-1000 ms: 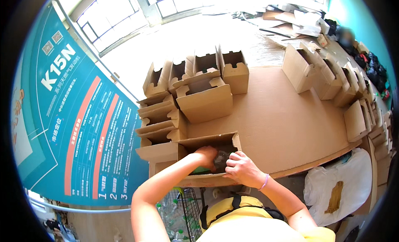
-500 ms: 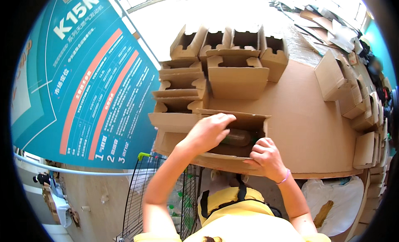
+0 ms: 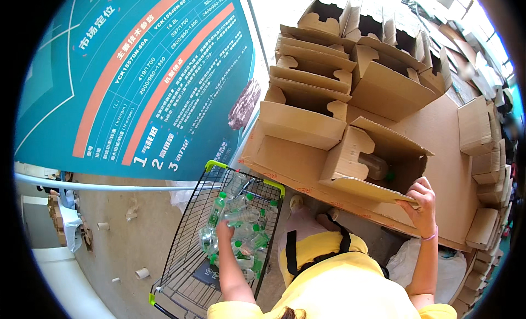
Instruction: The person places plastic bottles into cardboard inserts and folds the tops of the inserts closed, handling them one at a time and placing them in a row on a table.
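My right hand (image 3: pixel 421 203) pinches the near right corner of an open cardboard box (image 3: pixel 346 154). Inside that box lies a clear plastic bottle (image 3: pixel 373 166) with a green cap. Down to the left, my left hand (image 3: pixel 224 231) reaches into a black wire shopping cart (image 3: pixel 181 248) holding several clear bottles with green caps. It is at one lying bottle (image 3: pixel 244 216); its fingers are too hidden to show whether they grip it.
Several open cardboard boxes (image 3: pixel 309 119) stand in rows on the cardboard-covered table (image 3: pixel 438 171). More boxes (image 3: pixel 475 124) line its right side. A large blue-green printed board (image 3: pixel 137 89) stands at left. A white sack (image 3: pixel 427 267) is below the table's right end.
My left hand has left the box and gone down into the cart. My right hand still holds the box's edge. The view has swung left, showing more of the cart.
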A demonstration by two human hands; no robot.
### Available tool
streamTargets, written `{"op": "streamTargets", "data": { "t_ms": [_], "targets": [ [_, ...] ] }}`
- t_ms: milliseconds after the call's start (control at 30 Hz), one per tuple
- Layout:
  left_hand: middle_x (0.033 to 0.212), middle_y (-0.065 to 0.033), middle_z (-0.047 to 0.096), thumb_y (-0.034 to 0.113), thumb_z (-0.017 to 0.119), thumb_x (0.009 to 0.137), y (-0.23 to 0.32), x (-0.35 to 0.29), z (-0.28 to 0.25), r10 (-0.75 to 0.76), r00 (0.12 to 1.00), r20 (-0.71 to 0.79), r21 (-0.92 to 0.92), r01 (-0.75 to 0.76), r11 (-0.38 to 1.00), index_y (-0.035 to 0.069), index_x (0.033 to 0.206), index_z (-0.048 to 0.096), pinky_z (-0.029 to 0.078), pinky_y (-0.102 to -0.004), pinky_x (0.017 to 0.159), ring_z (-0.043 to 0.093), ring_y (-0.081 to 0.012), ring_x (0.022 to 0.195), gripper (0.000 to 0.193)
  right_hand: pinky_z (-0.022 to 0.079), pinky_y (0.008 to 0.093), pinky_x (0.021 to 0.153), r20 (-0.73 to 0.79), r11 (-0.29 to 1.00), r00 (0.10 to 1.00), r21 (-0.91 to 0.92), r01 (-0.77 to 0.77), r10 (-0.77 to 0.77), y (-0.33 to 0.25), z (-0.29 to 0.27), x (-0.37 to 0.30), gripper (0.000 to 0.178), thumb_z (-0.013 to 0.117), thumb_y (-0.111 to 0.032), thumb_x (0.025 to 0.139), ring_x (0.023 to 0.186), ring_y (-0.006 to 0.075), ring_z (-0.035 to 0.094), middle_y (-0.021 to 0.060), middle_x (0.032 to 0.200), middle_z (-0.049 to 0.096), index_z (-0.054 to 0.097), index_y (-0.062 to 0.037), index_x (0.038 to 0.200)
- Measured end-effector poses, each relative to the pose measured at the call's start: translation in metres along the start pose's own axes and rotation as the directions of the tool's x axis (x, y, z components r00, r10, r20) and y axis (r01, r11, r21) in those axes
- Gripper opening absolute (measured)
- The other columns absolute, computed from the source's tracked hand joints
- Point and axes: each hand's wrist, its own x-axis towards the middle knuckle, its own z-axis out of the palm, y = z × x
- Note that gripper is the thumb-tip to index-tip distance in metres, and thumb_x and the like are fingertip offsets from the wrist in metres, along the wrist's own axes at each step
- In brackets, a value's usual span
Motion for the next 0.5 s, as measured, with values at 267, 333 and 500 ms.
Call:
{"op": "streamTargets", "data": {
  "t_ms": [267,333,500],
  "targets": [
    [0.131,-0.0137,0.051,0.021,0.077,0.07,0.046,-0.019,0.056,0.047,0.941,0.336,0.336,-0.166,0.927,0.021,0.128,0.057,0.045,-0.0488,0.097,0.048,-0.0346,0.123,0.061,0.044,0.0379,0.066,0.04,0.993,0.994,-0.07,-0.098,0.101,-0.007,0.001,0.002,0.028,0.084,-0.019,0.062,0.076,0.0264,0.05,0.0069,0.067,0.056,0.061,-0.0033,0.065],
    [0.132,-0.0126,0.051,0.019,0.071,0.078,0.05,-0.018,0.067,0.037,0.945,0.324,0.413,-0.176,0.894,0.021,0.126,0.058,0.042,-0.0507,0.098,0.047,-0.033,0.123,0.05,0.044,0.038,0.066,0.064,0.991,0.992,-0.085,-0.104,0.11,-0.007,-0.004,0.004,0.027,0.084,-0.018,0.061,0.076,0.0265,0.05,0.0065,0.067,0.056,0.062,-0.0035,0.065],
    [0.133,-0.0159,0.051,0.018,0.057,0.091,0.062,-0.021,0.075,0.155,0.926,0.344,0.539,-0.33,0.775,0.021,0.127,0.058,0.042,-0.052,0.093,0.048,-0.0309,0.125,0.036,0.048,0.0373,0.068,0.081,0.993,0.994,-0.099,-0.069,0.078,-0.008,-0.005,0.007,0.024,0.084,-0.015,0.06,0.077,0.0261,0.054,0.0061,0.07,0.06,0.065,-0.0043,0.067]
  ]
}}
